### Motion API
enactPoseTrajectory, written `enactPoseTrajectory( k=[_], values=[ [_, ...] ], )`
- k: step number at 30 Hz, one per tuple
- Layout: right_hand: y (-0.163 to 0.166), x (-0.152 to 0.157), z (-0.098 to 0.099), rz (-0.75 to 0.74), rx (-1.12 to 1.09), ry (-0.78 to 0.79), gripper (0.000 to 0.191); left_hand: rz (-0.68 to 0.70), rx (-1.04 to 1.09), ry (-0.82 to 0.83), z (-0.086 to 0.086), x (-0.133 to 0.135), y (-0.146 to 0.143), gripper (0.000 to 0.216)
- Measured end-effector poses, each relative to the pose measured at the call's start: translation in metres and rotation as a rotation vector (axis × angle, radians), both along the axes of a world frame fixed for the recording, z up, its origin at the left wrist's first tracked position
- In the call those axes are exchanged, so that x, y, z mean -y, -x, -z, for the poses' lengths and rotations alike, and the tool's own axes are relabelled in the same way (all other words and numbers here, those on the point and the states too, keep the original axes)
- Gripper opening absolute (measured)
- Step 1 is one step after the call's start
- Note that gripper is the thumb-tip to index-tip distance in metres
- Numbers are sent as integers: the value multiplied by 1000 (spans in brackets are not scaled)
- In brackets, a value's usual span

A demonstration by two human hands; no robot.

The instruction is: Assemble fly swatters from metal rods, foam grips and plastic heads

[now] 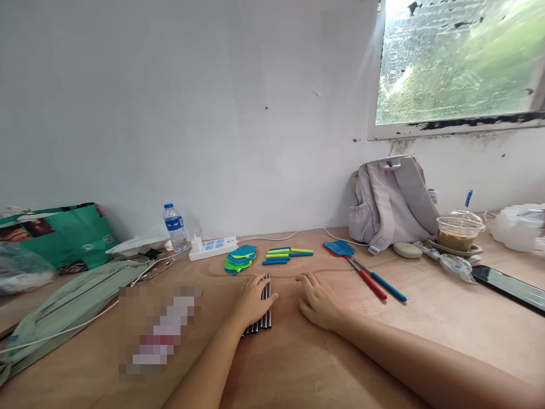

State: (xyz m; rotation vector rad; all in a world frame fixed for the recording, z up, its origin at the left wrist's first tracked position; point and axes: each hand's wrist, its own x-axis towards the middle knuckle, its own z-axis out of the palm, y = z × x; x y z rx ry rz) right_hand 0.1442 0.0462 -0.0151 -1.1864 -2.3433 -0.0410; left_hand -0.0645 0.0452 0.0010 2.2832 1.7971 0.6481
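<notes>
On the brown tabletop (pixel 281 375), directly before the person, a row of dark metal rods (pixel 267 319) lay side by side, their near ends pointing toward the person. The left hand (pixel 254 302) rested palm down across the rods, thumb extended to their right and fingers laid over them without closing around them; whether it bore down on them could not be told. The right hand (pixel 318 301) lay well apart from the rods, low over the tabletop, with fingers loosely bent and nothing in its grasp. Just beyond the rods was a group of short blue and yellow tubes (pixel 277 257), and to the left of these a pile of flat blue and green pieces (pixel 239 260). To the right of the tubes lay two swatters, the red-handled one (pixel 373 285) beside the blue-handled one (pixel 390 288), their heads overlapping. A white power strip (pixel 213 249) and an upright water bottle (pixel 175 228) stood near the wall (pixel 255 142) at the left. A grey backpack (pixel 398 201) leaned against the wall at the right, near a lidded cup (pixel 457 236) of brown drink and a dark phone (pixel 513 288).
</notes>
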Motion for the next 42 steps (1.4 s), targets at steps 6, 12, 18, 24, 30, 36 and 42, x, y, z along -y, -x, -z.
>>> enactPoseTrajectory(
  k=[6,12,18,24,30,36,42],
  values=[
    [20,-62,-2,99,18,3,55,-16,22,-52,1,-6,6,37],
    [16,-98,4,205,4,75,49,-203,12,-431,7,-32,38,23],
    [14,-97,3,280,17,105,38,-286,-31,-477,8,-68,67,32],
    [16,-94,1,317,26,75,36,-210,-97,-354,11,-103,80,48],
    [16,-95,2,331,43,85,38,-221,-110,-279,15,-112,86,48],
    [9,-89,-1,339,49,94,30,-213,-84,-322,11,-99,88,44],
    [3,-87,-1,310,34,105,28,-235,-25,-387,16,-93,94,32]
  ],
)
